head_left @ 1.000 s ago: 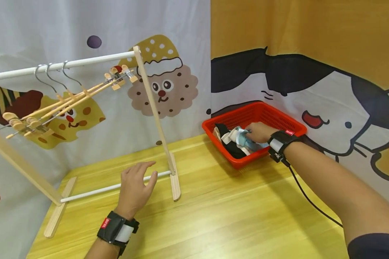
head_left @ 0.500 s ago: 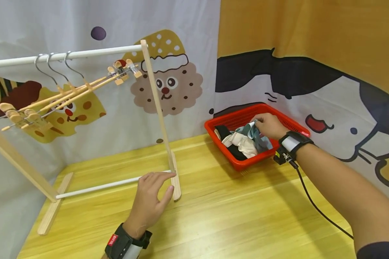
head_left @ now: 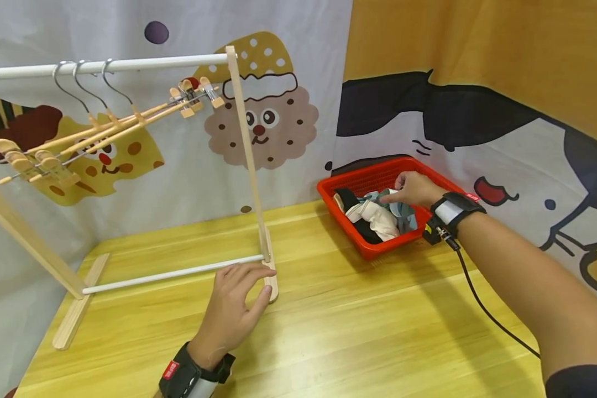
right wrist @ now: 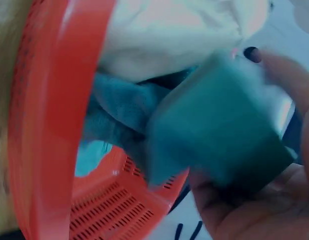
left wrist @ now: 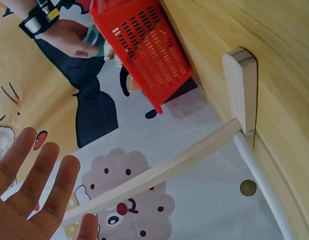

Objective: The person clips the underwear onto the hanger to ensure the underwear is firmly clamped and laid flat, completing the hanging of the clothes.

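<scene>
Only my right wrist view shows my right hand [right wrist: 254,200] pinching the teal cloth [right wrist: 214,135] closely. It hangs above the red basket [head_left: 378,250], which holds white and black clothes; my left hand [head_left: 234,309] lies open beside the rack foot [head_left: 271,282], holding nothing.

Black wristband with grey panel and red tag on each wrist: left wristband [head_left: 191,377], right wristband [head_left: 455,209]; thin black cable [head_left: 487,312] along right forearm; dark sleeve edge [head_left: 579,381], lower right.

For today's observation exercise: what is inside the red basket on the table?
The red basket holds a heap of small garments: a cream piece, a black one and a teal one that the right hand pinches. Anything beneath the heap is covered.
</scene>
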`<act>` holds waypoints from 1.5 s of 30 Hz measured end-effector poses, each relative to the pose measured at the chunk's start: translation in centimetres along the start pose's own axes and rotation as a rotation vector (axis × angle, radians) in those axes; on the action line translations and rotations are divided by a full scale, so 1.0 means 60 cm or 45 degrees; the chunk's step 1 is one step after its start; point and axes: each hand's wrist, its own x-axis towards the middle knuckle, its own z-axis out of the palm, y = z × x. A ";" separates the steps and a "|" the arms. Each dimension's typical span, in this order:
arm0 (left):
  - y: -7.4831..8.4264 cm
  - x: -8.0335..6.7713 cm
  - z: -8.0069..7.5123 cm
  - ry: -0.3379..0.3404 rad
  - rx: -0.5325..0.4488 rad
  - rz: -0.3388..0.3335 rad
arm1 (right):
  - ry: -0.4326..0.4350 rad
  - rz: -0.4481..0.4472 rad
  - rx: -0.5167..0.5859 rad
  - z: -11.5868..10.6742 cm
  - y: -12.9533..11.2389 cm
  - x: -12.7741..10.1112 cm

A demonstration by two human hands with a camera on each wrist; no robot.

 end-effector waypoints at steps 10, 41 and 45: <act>0.009 -0.001 -0.005 0.020 0.052 -0.009 | 0.076 -0.076 -0.500 0.000 0.036 0.002; 0.042 0.000 -0.021 0.099 0.239 -0.113 | 0.668 -0.399 -0.055 -0.138 -0.197 -0.057; 0.044 -0.003 -0.019 0.082 0.242 -0.111 | 0.739 -0.478 0.023 -0.138 -0.232 -0.076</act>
